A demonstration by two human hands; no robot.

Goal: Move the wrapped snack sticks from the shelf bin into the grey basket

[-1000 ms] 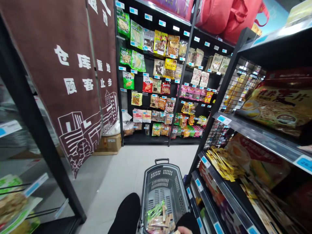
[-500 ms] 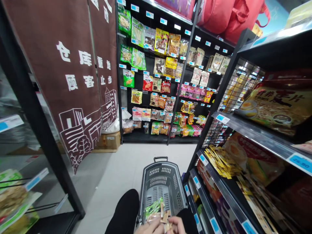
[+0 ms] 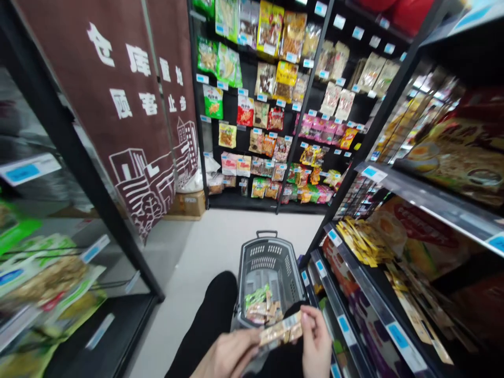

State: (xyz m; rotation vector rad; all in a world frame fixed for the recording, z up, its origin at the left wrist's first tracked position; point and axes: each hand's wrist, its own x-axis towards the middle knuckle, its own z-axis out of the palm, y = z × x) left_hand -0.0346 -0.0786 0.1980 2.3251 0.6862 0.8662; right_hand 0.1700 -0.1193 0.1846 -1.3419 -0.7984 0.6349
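Note:
Between my two hands, above my lap, is a small tan snack packet (image 3: 281,331) with a clear wrapper. My left hand (image 3: 232,353) pinches its left end, fingers pressed together. At its right end, my right hand (image 3: 316,338) grips it between thumb and fingers. Just beyond them on the floor stands a grey plastic shopping basket (image 3: 293,268) with its handle up at the far side. Inside the basket lie green-wrapped packets (image 3: 255,296) and several tan packets (image 3: 262,314). The print on the held packet is too blurred to read.
On the right, a shelf unit (image 3: 374,294) holds yellow sachets (image 3: 364,241) and large bags. Hanging snack bags fill the rack (image 3: 260,197) ahead. A brown curtain (image 3: 157,142), a cardboard box (image 3: 189,205) and another shelf (image 3: 129,315) are on the left.
Both hands have come up from over the basket towards me with the tan packet, now stretched between them. The view has tipped downward, so more of the basket's contents show.

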